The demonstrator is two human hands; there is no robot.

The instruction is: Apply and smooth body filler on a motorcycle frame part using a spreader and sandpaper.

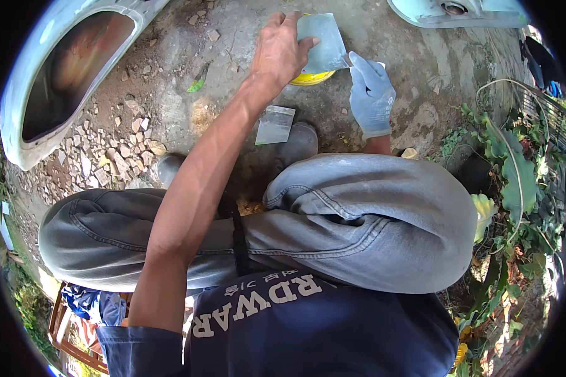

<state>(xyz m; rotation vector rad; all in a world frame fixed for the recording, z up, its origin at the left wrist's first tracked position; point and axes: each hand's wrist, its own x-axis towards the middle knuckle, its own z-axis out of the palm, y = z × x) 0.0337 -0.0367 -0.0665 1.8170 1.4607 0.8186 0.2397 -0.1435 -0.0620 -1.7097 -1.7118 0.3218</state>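
A flat, pale grey-green square sheet point(324, 43) lies over a round yellow tub point(313, 79), whose rim shows below and above it. My bare left hand point(280, 50) grips the sheet at its left side, thumb on top and fingers at the far edge. My right hand point(371, 94), in a light grey-blue work glove, is closed at the sheet's right edge. A thin flat blade-like tool point(347, 61) pokes out from its fingertips and touches or nearly touches that edge; most of it is hidden. On the ground nearer me rests a second, smaller grey sheet point(275, 124).
Broken stone chips point(116, 151) are scattered at the left. A large pale-green shell with an oval opening point(75, 69) stands at far left, and another pale-green panel point(462, 14) at far right. Leafy plants point(512, 169) line the right side. My bent knees are close in front.
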